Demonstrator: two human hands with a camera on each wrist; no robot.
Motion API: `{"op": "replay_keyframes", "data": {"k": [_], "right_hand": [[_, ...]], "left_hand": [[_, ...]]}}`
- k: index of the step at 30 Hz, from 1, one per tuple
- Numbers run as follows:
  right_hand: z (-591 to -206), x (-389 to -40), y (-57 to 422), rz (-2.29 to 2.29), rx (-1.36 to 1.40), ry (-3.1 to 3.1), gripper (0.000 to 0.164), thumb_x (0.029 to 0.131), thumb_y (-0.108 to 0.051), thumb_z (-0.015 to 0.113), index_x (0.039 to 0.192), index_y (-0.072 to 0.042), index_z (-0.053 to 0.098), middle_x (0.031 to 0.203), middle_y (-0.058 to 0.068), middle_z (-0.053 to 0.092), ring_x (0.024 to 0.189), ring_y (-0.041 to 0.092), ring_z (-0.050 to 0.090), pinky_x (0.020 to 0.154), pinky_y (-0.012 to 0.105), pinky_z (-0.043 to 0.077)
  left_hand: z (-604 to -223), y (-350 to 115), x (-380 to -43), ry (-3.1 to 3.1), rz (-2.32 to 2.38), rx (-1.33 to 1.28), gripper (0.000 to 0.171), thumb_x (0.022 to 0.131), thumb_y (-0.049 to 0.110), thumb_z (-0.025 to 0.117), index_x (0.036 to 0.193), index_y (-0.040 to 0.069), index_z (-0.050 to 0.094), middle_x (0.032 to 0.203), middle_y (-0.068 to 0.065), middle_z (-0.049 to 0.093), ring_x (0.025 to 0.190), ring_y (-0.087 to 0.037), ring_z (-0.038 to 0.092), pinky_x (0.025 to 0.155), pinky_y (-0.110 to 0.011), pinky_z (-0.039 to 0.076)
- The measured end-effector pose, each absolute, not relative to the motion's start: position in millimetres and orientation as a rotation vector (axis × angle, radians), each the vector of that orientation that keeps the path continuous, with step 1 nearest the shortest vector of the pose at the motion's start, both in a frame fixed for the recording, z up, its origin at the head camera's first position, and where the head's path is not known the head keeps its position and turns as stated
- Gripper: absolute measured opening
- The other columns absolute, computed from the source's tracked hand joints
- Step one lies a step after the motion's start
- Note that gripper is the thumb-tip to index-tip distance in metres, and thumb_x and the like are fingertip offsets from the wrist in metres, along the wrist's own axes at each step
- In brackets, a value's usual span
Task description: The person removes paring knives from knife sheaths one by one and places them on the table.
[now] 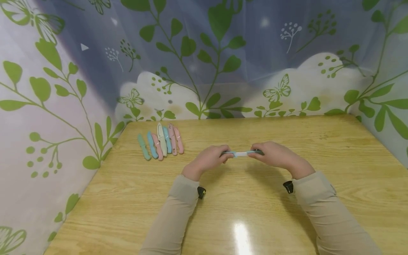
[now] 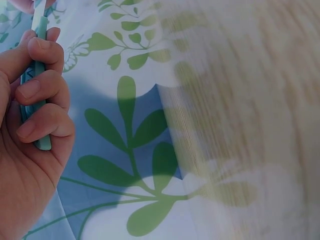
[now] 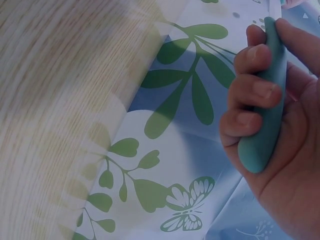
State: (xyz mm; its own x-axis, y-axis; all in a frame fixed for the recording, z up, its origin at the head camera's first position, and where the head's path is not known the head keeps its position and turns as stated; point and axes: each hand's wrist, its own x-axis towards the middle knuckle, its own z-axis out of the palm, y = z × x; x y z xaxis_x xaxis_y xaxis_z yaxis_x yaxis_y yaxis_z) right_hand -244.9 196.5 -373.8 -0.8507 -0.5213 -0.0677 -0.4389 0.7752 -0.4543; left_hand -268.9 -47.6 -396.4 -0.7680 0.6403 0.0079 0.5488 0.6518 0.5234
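Both hands are raised over the middle of the table, facing each other along one small knife. My right hand (image 1: pixel 276 154) grips the knife's teal handle (image 3: pixel 270 100), its fingers curled round it in the right wrist view. The white blade (image 1: pixel 241 154) shows in the gap between the hands. In my left hand (image 1: pixel 208 158) is the teal sheath (image 2: pixel 44 142), with fingers wrapped about it. At the top of the left wrist view the blade meets the sheath's upper end; how deep it sits inside is hidden.
At the table's back left lies a row of several small sheathed knives, among them a green knife (image 1: pixel 144 147), a cream knife (image 1: pixel 162 140) and a pink knife (image 1: pixel 179 141). A leaf-patterned cloth (image 1: pixel 223 95) hangs behind the wooden table (image 1: pixel 127 205).
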Motion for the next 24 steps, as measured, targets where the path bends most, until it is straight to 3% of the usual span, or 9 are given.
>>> {"op": "replay_keyframes", "data": {"k": [11, 24], "right_hand": [[-372.8, -245.5, 197.4, -0.642, -0.756, 2.776, 0.026, 0.101, -0.031, 0.051, 0.101, -0.007, 0.062, 0.069, 0.0, 0.048, 0.056, 0.012, 0.036, 0.055, 0.028, 0.034], [-372.6, -247.2, 199.8, -0.641, -0.74, 2.787, 0.026, 0.101, -0.031, 0.052, 0.1, -0.008, 0.063, 0.07, 0.0, 0.049, 0.057, 0.012, 0.037, 0.057, 0.028, 0.035]], "left_hand": [[-395.2, -48.3, -269.0, 2.701, 0.752, 0.985, 0.031, 0.101, 0.033, 0.049, 0.105, 0.005, 0.062, 0.078, -0.002, 0.059, 0.06, -0.011, 0.042, 0.058, -0.023, 0.036], [-396.2, -49.7, -271.4, 2.694, 0.772, 0.982, 0.03, 0.101, 0.032, 0.05, 0.103, 0.004, 0.062, 0.075, 0.002, 0.054, 0.058, -0.01, 0.038, 0.056, -0.021, 0.034]]}}
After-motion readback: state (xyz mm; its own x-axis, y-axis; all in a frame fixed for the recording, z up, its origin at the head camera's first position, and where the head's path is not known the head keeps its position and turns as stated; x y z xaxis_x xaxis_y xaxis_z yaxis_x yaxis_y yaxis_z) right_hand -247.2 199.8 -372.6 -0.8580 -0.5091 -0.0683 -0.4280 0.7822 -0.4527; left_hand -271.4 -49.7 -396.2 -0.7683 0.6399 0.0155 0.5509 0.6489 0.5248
